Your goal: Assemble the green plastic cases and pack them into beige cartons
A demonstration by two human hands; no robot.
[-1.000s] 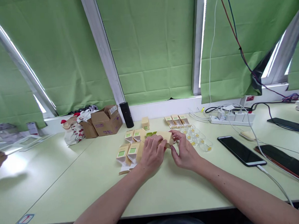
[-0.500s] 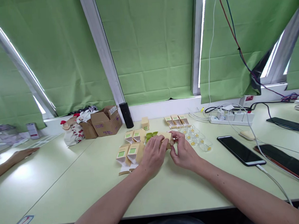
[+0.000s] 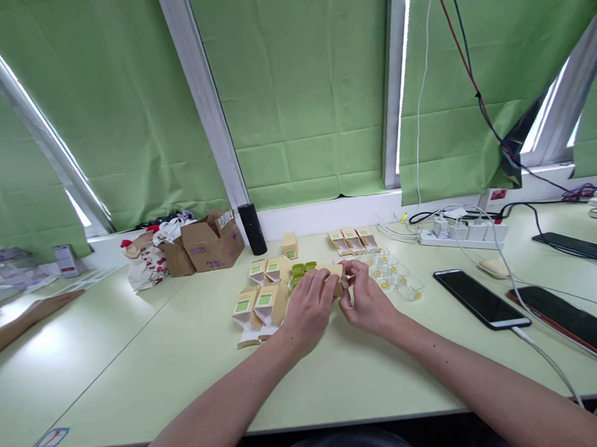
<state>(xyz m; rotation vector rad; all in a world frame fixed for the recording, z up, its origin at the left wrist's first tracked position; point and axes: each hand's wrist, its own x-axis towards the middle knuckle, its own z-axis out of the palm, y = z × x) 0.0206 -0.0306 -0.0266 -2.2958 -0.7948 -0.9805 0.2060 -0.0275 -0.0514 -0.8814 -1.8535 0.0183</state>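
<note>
A small tan cardboard box [image 3: 336,271] is held up over the table between both hands. My left hand [image 3: 310,304] wraps its fingers over the box's top and near side. At the box's right end, my right hand [image 3: 366,301] pinches the end flap with thumb and fingers. Left of the hands stand several like boxes with green labels [image 3: 265,300], their flaps open at the near end. Small green containers [image 3: 298,271] sit just behind my left hand. Clear plastic cups with yellow bits [image 3: 392,272] stand to the right of my right hand.
More open tan boxes [image 3: 351,241] and a single box [image 3: 290,245] stand further back. A black cylinder [image 3: 252,229] and a carton [image 3: 212,243] line the wall. Phones [image 3: 481,298], cables and a power strip [image 3: 462,236] lie at right. Another person's hand [image 3: 55,304] rests at far left.
My hands stay on the box, the right fingers shifting slightly at its end. The other person's hand has slid a little to the right.
</note>
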